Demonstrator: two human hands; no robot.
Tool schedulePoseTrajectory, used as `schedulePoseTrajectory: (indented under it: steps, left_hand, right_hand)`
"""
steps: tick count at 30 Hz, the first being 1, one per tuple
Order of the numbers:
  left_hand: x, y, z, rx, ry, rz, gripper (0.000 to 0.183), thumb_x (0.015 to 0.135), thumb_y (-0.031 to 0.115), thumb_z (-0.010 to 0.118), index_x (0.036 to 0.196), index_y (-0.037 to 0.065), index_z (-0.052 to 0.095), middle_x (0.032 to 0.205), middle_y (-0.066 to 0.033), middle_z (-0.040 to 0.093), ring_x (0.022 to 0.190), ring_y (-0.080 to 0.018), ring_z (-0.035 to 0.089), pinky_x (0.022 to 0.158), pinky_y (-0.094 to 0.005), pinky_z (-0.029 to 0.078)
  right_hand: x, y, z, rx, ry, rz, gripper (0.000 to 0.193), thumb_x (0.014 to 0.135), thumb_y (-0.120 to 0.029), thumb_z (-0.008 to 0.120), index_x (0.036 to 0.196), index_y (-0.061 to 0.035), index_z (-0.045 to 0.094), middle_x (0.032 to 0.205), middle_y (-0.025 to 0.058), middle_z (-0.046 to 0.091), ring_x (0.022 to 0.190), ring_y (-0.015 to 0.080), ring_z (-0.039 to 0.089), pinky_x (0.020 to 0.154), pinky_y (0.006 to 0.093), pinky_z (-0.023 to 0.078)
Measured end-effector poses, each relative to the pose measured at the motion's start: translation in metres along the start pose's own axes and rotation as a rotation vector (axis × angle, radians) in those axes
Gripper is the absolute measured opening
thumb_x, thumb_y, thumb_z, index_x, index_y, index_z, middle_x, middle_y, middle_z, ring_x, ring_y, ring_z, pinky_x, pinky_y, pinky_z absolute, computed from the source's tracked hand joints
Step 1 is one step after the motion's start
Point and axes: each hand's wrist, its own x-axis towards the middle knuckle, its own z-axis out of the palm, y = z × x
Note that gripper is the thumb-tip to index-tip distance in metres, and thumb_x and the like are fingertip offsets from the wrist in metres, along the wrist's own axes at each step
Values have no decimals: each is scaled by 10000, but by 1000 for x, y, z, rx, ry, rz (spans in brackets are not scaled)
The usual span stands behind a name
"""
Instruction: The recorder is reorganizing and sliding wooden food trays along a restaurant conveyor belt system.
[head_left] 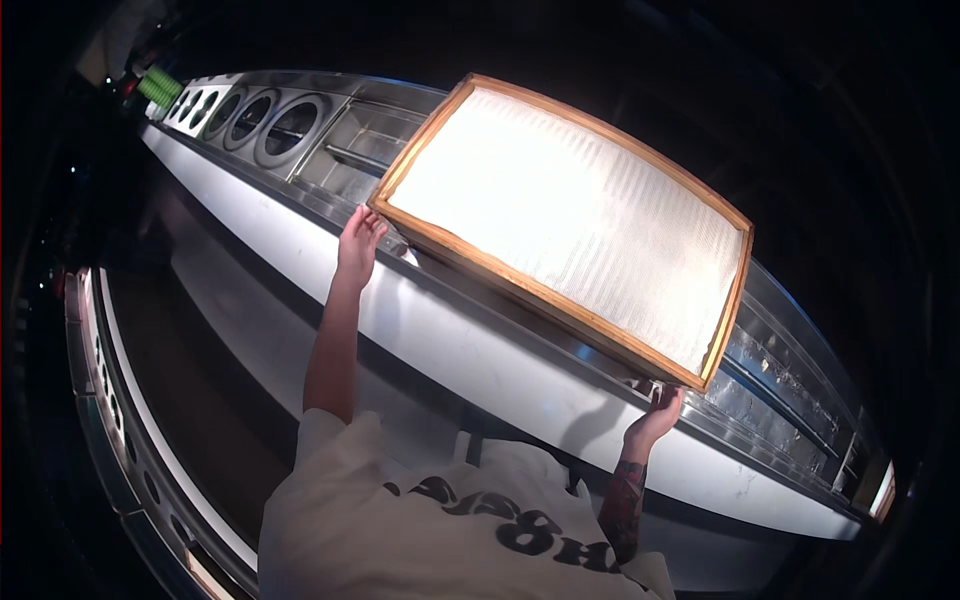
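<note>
A large rectangular wooden-framed tray (pixel 585 312) lies tilted across the metal counter in front of me, its wide white ribbed face turned up and brightly lit. My left hand (pixel 360 248) is at its near left corner, fingers bent against the wooden edge. At the near right corner, my right hand (pixel 652 418) grips the frame from below, with part of its fingers hidden under the wood. The tray's underside is out of sight, so I cannot tell whether it touches the counter.
The long stainless counter (pixel 340 210) has a white front panel (pixel 480 365). Round openings (pixel 292 132) line its left part, and a recessed metal well (pixel 775 385) shows at right. Green stacked items (pixel 160 88) stand at the far left end. Another counter (pixel 125 440) runs along the lower left.
</note>
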Motion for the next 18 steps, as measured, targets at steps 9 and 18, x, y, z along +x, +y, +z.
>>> schedulePoseTrajectory:
  steps: [9, 18]
  left_hand:
    - [77, -30, -40, 35, 127, -490, 290, 890, 265, 464, 1096, 69, 524, 991, -42, 604, 854, -155, 607, 676, -262, 521]
    - [91, -15, -46, 200, 5, -539, 286, 900, 205, 436, 1102, 15, 505, 1001, -93, 594, 815, -182, 624, 672, -271, 545]
  right_hand:
    - [0, -6, -8, 19, 77, 36, 303, 907, -233, 379, 1025, -12, 549, 951, 65, 587, 913, 160, 563, 815, 311, 432]
    - [3, 1, -3, -137, 118, -360, 227, 912, -82, 406, 981, 71, 559, 857, 60, 585, 789, 101, 530, 691, 243, 440]
